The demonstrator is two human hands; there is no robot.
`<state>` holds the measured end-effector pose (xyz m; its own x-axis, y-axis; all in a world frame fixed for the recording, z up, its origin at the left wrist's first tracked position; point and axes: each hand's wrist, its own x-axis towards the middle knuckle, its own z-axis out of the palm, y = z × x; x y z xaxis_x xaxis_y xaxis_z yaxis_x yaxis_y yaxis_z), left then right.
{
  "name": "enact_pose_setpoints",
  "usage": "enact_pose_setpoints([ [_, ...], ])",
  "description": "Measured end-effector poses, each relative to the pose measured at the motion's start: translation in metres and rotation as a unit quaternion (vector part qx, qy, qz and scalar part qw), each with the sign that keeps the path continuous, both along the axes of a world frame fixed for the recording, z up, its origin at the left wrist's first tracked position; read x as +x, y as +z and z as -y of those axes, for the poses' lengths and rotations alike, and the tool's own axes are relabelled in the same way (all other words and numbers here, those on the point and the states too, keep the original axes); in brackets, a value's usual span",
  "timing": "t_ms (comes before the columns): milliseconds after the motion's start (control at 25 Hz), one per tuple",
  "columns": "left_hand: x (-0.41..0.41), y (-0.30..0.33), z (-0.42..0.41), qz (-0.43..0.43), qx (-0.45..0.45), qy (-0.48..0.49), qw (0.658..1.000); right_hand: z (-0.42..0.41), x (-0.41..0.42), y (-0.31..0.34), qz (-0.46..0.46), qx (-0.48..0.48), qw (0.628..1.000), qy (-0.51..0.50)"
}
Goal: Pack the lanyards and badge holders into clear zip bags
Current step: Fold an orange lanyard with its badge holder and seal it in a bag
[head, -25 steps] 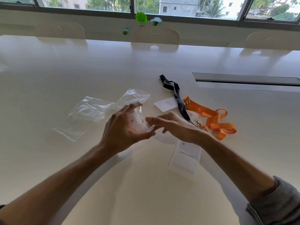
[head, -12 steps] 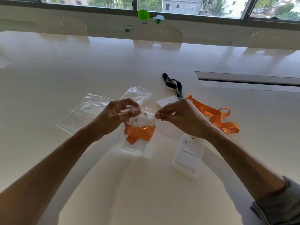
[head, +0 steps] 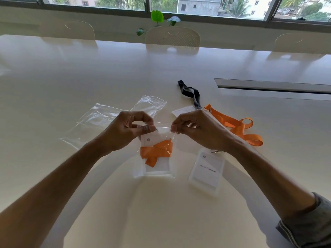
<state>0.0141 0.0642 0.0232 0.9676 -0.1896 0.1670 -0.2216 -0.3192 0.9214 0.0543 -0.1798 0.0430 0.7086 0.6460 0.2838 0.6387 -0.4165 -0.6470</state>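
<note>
A second ago the left hand (head: 125, 131) and right hand (head: 198, 129) lie low over the small clear zip bag (head: 155, 154), fingers spread and nearly hiding it; now both hands are raised and pinch its top edge at opposite corners, so the bag hangs between them with its lower end at the white table (head: 161, 203). The folded orange fabric lanyard (head: 156, 152) and the white card badge holder (head: 158, 166) inside it, barely seen before, now show plainly through the plastic. Over the last half second the pinching fingertips draw a little further apart, stretching the bag's mouth into a straight line.
</note>
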Motion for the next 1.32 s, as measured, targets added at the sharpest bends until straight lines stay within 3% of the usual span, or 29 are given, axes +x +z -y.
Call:
enact_pose_setpoints([
  [440,0.002,0.002,-0.001,-0.001,-0.062,0.011,0.998,-0.002,-0.001,-0.005,-0.106,0.139,0.983,-0.058],
  [640,0.002,0.002,-0.002,0.028,-0.066,0.043,0.996,-0.003,0.004,-0.008,-0.179,0.12,0.975,-0.057],
  [1320,0.0,0.0,0.006,0.031,-0.005,-0.007,0.999,-0.005,0.003,-0.012,-0.133,0.128,0.981,-0.056],
])
